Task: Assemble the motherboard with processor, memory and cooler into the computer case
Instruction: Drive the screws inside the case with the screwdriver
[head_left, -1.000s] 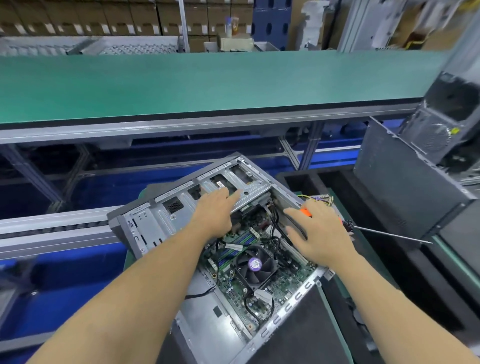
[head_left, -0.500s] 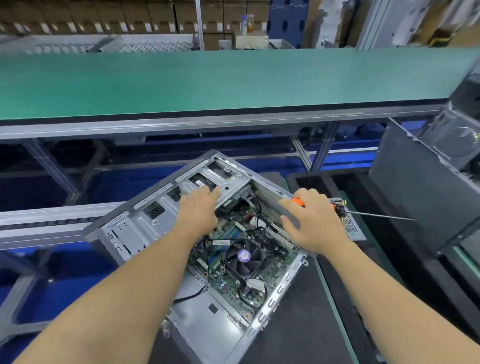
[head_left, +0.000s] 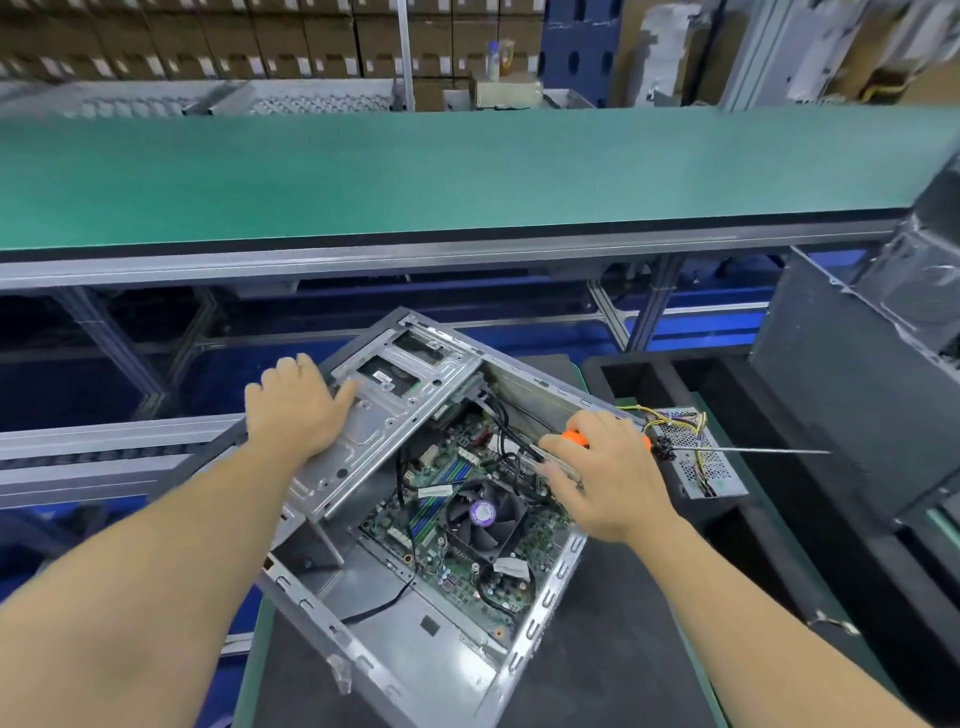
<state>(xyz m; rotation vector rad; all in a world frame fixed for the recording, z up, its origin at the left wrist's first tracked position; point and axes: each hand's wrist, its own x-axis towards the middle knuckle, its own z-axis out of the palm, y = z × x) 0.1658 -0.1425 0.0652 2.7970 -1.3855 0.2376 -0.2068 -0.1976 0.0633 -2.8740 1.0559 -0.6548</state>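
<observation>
The grey computer case (head_left: 447, 639) lies open on its side in front of me. Inside sits the green motherboard (head_left: 441, 467) with the black cooler fan (head_left: 483, 514) and memory sticks (head_left: 441, 488). My left hand (head_left: 296, 410) grips the far left edge of the metal drive cage (head_left: 384, 415), fingers curled over it, thumb on top. My right hand (head_left: 608, 478) holds an orange-handled screwdriver (head_left: 753, 451) against its palm, shaft pointing right. Its fingers reach onto the cables by the case's right wall.
A perforated power supply (head_left: 696, 467) with yellow wires lies just right of the case. A black foam tray (head_left: 649, 379) and another dark case (head_left: 841, 395) stand to the right. A green conveyor belt (head_left: 467, 171) runs across behind. A black mat (head_left: 613, 649) lies under the case.
My left hand slid from the top of the drive cage to its far left edge. The case has turned on the mat. My right hand stayed at the right wall with the screwdriver.
</observation>
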